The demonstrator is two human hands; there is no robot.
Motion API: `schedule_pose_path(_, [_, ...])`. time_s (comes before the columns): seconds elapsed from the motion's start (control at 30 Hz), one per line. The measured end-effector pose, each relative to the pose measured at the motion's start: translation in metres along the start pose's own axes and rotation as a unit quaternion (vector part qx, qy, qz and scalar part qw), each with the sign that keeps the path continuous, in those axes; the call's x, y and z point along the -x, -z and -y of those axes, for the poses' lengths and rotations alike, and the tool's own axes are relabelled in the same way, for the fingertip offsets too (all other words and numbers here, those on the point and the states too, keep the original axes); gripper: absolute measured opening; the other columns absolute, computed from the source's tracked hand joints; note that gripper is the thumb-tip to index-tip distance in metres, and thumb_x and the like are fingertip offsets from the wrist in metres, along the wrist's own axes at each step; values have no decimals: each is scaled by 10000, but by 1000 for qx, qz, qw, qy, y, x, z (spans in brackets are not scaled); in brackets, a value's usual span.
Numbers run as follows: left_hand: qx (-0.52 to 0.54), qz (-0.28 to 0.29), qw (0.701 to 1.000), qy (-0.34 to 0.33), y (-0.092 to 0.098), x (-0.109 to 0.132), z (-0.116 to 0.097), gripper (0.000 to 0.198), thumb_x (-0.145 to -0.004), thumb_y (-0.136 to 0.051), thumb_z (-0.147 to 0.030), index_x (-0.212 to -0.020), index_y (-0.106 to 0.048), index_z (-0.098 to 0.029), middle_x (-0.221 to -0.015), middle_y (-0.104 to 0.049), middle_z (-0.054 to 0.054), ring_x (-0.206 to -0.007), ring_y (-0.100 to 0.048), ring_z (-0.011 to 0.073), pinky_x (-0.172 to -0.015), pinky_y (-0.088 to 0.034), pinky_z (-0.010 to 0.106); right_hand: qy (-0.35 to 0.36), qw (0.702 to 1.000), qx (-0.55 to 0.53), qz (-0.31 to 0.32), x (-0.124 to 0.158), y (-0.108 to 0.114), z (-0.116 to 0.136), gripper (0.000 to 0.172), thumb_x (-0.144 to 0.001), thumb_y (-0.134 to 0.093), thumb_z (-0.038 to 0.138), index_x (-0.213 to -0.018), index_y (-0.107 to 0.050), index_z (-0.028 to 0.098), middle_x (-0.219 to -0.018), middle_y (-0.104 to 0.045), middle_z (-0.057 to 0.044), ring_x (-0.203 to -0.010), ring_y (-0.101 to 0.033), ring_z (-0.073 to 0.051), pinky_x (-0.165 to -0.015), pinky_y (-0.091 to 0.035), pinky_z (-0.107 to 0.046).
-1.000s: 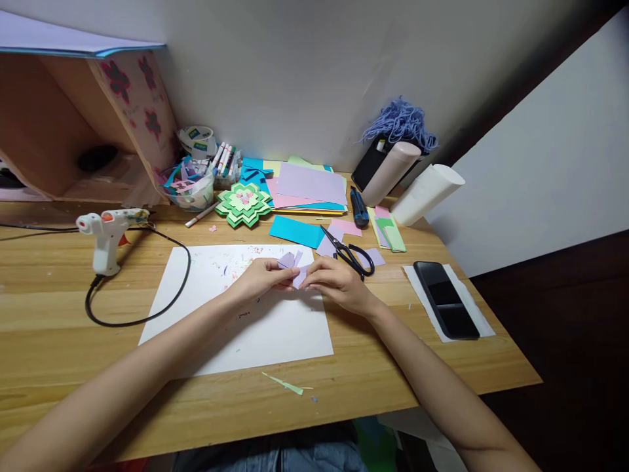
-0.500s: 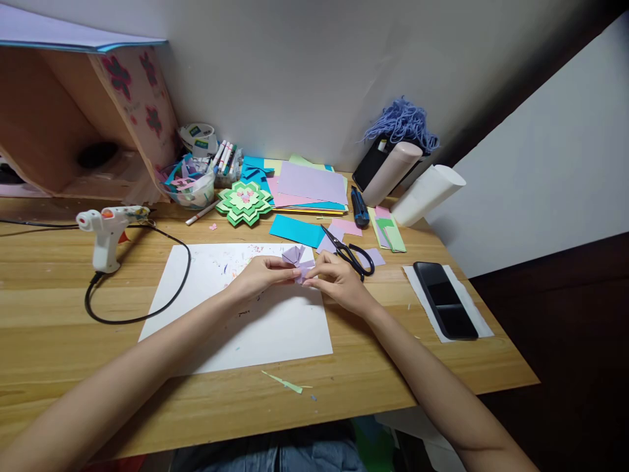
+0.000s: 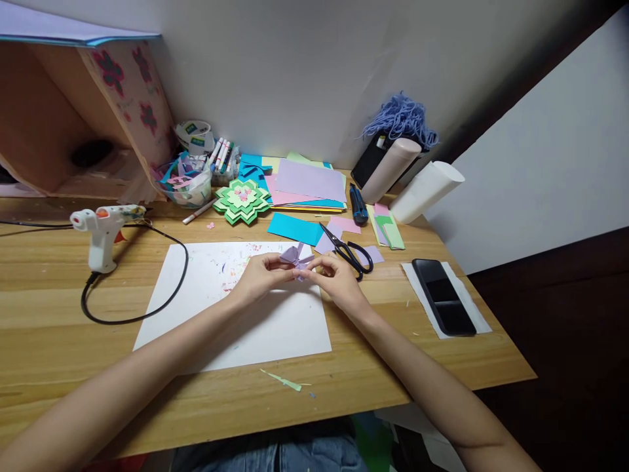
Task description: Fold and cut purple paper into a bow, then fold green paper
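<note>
A small folded piece of purple paper (image 3: pixel 296 257), with creased flaps fanning out, is held above the white sheet (image 3: pixel 191 334). My left hand (image 3: pixel 260 275) pinches it from the left between thumb and fingers. From the right, my right hand (image 3: pixel 334 275) is closed on its near edge, thumb and forefinger together. The fingers cover part of the paper's lower edge. Just beyond my right hand lie black-handled scissors (image 3: pixel 351 252), their blades over purple scraps. A blue paper strip (image 3: pixel 295 229) rests behind the hands.
On the left stands a white glue gun (image 3: pixel 101 239) with its black cable looping onto the sheet. A layered green paper flower (image 3: pixel 242 202), stacked coloured paper (image 3: pixel 312 180) and a utility knife (image 3: pixel 358 204) lie at the back. To the right is a phone (image 3: pixel 443 298).
The purple paper has turned in my fingers, and its flaps now spread differently. My right hand has shifted slightly left, closer to my left hand. The view has moved a little.
</note>
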State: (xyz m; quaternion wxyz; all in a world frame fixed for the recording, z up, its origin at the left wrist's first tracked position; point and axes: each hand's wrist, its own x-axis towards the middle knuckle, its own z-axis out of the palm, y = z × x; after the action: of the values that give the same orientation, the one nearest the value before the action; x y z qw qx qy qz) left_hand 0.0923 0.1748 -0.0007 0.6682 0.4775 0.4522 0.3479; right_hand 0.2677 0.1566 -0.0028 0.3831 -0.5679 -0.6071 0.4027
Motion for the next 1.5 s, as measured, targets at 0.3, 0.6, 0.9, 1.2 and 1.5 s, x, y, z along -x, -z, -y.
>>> schedule_pose_path(0.3, [14, 9, 999, 42, -1, 1, -6, 317, -624, -729, -417, -742, -694, -125, -775, -697, 79, -785, -638, 188, -840, -487, 350, -12, 1000, 6, 4, 0, 3, 1, 183, -679, -697, 378, -691, -666, 198, -666, -416, 28, -592, -377, -114, -580, -309, -269])
schedule_pose_path(0.6, [-35, -33, 998, 29, -3, 0, -1, 336, -654, -685, -462, -713, -662, -133, -677, -651, 15, -680, -599, 150, -751, -488, 299, -13, 1000, 0, 18, -2, 4, 0, 166, -703, -671, 360, -730, -693, 197, -681, -456, 18, -600, -383, -113, -594, -317, -274])
schedule_pose_path(0.9, [-12, -38, 999, 34, -9, 3, -5, 361, -614, -724, -468, -737, -688, -131, -709, -679, 35, -704, -616, 162, -776, -492, 314, -39, 999, 7, 11, -1, 2, 4, 158, -694, -648, 334, -679, -662, 177, -713, -511, 1, -612, -420, -120, -609, -337, -284])
schedule_pose_path(1.2, [-47, -25, 998, 13, -6, 2, 3, 343, -640, -701, -486, -712, -701, -151, -736, -692, 53, -722, -626, 167, -756, -496, 318, -27, 999, 19, 7, 0, 2, 1, 155, -710, -636, 333, -668, -650, 184, -717, -516, -5, -663, -448, -141, -651, -357, -296])
schedule_pose_path(1.5, [-78, -24, 997, -9, -5, 2, 4, 328, -682, -669, -479, -723, -696, -154, -751, -695, 61, -735, -624, 171, -752, -497, 317, 4, 998, 62, -11, 2, 3, 5, 123, -725, -634, 316, -701, -664, 199, -699, -459, 0, -709, -447, -156, -663, -359, -295])
